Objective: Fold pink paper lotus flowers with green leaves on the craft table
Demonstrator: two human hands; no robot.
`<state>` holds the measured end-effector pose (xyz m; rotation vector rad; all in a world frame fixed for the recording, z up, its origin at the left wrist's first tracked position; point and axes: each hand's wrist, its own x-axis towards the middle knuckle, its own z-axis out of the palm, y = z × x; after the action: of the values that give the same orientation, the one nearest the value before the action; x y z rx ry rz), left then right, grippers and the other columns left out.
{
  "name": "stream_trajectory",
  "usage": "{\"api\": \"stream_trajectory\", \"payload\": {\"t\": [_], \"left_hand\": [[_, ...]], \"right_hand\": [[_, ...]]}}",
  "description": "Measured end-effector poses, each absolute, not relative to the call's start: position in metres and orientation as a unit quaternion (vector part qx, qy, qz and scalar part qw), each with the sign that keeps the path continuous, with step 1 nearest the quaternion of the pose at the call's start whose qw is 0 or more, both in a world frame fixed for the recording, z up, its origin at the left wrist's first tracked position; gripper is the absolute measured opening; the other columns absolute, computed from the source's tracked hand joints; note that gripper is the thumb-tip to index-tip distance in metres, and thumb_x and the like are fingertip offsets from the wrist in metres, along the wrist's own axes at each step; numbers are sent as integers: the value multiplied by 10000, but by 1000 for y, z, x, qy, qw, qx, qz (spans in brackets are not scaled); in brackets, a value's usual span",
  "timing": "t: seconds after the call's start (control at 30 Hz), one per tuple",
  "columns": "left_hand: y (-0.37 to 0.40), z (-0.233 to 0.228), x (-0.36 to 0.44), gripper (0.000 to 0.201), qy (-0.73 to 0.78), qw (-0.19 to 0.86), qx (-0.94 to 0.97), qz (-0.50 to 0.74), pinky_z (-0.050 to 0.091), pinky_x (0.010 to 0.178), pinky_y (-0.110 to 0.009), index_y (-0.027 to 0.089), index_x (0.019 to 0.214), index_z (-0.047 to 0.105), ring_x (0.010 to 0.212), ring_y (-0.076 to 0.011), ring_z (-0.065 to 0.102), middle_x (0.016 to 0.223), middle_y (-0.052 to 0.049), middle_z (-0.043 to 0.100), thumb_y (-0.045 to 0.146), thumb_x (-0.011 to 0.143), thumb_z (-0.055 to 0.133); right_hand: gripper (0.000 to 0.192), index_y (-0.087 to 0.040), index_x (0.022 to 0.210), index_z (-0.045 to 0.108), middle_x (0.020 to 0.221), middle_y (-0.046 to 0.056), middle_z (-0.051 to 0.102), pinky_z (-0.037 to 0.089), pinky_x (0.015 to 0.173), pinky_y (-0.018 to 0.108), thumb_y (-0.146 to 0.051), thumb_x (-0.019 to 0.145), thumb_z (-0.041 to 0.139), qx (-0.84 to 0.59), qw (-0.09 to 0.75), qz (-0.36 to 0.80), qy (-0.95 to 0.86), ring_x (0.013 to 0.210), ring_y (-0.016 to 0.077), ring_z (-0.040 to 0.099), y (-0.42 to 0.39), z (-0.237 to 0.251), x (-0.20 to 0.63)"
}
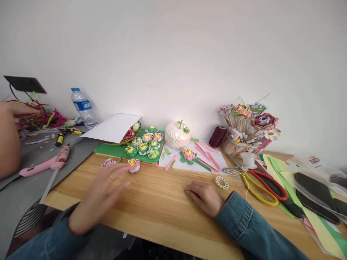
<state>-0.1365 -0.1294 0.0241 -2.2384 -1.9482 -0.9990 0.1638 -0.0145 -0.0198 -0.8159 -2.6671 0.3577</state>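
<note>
My left hand (101,191), slightly blurred, hovers over the wooden table with its fingers stretched out and apart. Its fingertips come close to a pink-and-yellow folded paper flower (133,165), and another paper flower (108,163) is partly hidden behind the fingers. Resting on the tabletop, my right hand (205,198) has its fingers curled loosely together with nothing visible in them. A small tape roll (221,182) lies just beyond it. On white paper (176,168) further back stands a pink paper lotus (188,155) with green leaves, among pink and green strips (207,151).
Several paper flowers (142,148) sit on green card (105,149). Behind are a white textured ball (177,135), dark thread spool (218,136) and flower basket (240,146). Scissors (264,187) and a phone (311,195) lie right; a pink glue gun (45,166), bottle (83,108) and another person's arm (9,141) are left.
</note>
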Motion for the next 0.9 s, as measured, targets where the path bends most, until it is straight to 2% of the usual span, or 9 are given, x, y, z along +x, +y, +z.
{"api": "stream_trajectory", "payload": {"t": [0.1,0.2,0.27,0.4,0.5,0.7,0.9], "left_hand": [[-125,26,-96,297,-561,-52,-791,-240,403,943,-304,291,1116,505,1096,-175,479,1152,4,556,359,829,466],[-100,23,-67,302,-550,-57,-815,-173,415,936,-318,218,1092,542,1091,-189,486,1149,-39,566,351,850,419],[-74,18,-54,322,-580,-20,-805,-128,388,968,-328,202,1145,506,1127,-189,457,1210,-55,523,307,856,411],[-21,4,-33,408,-626,19,-771,-113,404,925,-409,107,1239,392,1171,-276,401,1269,-177,426,230,850,401],[3,-5,-22,387,-634,34,-767,-89,434,869,-412,64,1206,408,1140,-298,421,1243,-226,419,172,835,415],[18,-9,-23,226,-612,47,-788,-49,461,807,-373,116,1047,509,974,-200,522,1020,-78,553,104,832,441],[20,-9,-24,202,-621,74,-779,-39,467,753,-341,108,959,528,911,-197,527,926,-66,544,41,814,405]], "right_hand": [[262,-199,827,625,754,30,650,425,577,227,-233,880,371,-310,167,85,-932,687,141,611,-13,-19,165],[266,-202,802,635,738,32,650,411,548,228,-236,871,381,-374,186,28,-908,683,148,608,-7,-17,170],[249,-206,817,636,761,32,646,418,556,237,-243,867,395,-431,206,-2,-879,701,157,602,1,-15,175],[214,-177,986,602,929,69,616,452,753,307,-228,833,462,-479,220,-45,-849,891,210,557,16,-13,184],[302,-132,1080,555,1031,111,574,429,847,371,-207,790,519,-495,195,-55,-845,972,253,508,23,-14,186],[304,-113,1071,537,1065,140,553,426,851,411,-214,784,523,-513,191,-51,-835,982,277,487,30,-17,189],[360,-125,1122,487,1116,130,528,411,888,385,-278,799,523,-501,209,-38,-839,1051,257,462,40,-14,178]]}}
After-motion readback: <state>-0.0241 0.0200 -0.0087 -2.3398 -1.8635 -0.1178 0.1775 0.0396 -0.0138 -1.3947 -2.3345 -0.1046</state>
